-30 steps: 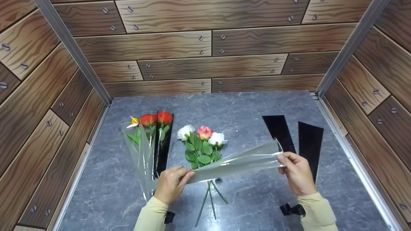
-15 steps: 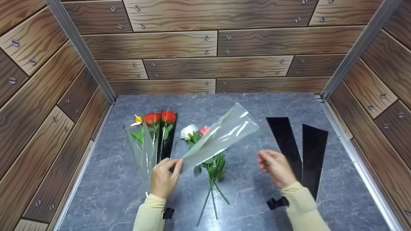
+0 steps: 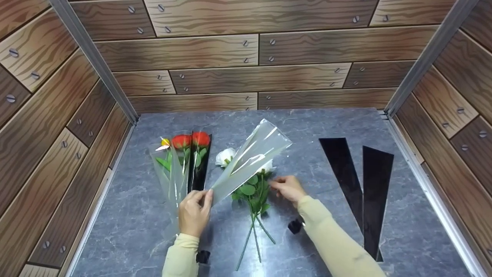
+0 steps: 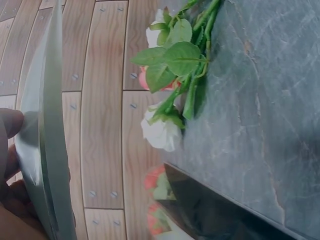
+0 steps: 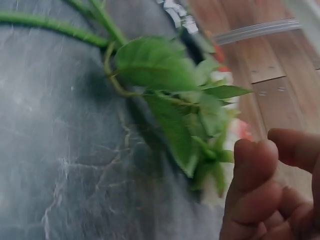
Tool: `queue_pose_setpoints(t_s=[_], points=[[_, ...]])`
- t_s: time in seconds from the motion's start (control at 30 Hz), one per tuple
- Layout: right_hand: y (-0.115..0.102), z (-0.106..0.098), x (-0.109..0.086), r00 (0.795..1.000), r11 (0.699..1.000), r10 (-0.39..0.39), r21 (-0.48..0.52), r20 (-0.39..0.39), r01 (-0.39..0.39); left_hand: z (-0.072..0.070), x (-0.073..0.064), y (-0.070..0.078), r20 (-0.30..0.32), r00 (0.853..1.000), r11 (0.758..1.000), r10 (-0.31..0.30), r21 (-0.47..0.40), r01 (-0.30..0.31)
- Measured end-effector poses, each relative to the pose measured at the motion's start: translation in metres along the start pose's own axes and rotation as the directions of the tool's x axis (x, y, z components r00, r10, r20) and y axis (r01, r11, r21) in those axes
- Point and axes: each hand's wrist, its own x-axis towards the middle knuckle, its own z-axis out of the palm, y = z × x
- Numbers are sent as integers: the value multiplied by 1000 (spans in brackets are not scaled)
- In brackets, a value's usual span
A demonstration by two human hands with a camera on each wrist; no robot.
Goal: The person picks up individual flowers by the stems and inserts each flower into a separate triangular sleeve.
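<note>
My left hand (image 3: 194, 213) pinches the narrow end of a clear flower sleeve (image 3: 250, 157), whose wide end points up and to the right. The sleeve overlaps a bunch of roses on the grey table. In the head view a left white rose (image 3: 225, 157) and a right white rose (image 3: 266, 166) show; the pink rose is hidden there but appears in the left wrist view (image 4: 143, 79). Green stems (image 3: 253, 240) cross toward the front. Beside the leaves (image 3: 261, 188) is my right hand (image 3: 290, 189), fingers loosely bent, nothing between thumb and forefinger.
At left lie wrapped flowers: a red rose (image 3: 181, 141), another red rose (image 3: 200, 139) with black backing, and a yellow flower (image 3: 165, 142). Two flat black sleeves (image 3: 340, 165) lie at right. Wood-patterned walls (image 3: 215, 80) enclose the table's back and sides.
My right hand has let go of the sleeve's wide end and moved left to the roses. Held by the left hand, the sleeve has swung upward and leftward over the flowers.
</note>
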Motion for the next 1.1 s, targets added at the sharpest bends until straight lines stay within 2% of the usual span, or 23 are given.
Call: queue_pose_setpoints(t_s=[0.17,0.3,0.43,0.67,0.77,0.87,1.1], points=[[4,16,18,996,998,31,-56,-85,-36,1,-4,-5,2,999,999,-33,5,33],[5,24,27,990,993,109,-43,-94,-114,2,-7,-7,7,998,998,-58,22,58],[6,29,33,982,986,156,-40,-102,-161,5,-10,-8,20,998,998,-65,28,65],[9,32,40,991,988,119,-96,-67,-125,11,-11,-9,19,998,998,-68,16,68],[10,29,39,993,991,105,-76,-60,-109,11,-13,-11,26,997,997,-71,14,70],[10,22,36,993,995,102,-12,-59,-103,11,-15,-12,31,997,997,-73,9,73],[14,-10,30,991,988,127,98,-50,-121,10,-17,-12,52,994,995,-96,10,96]])
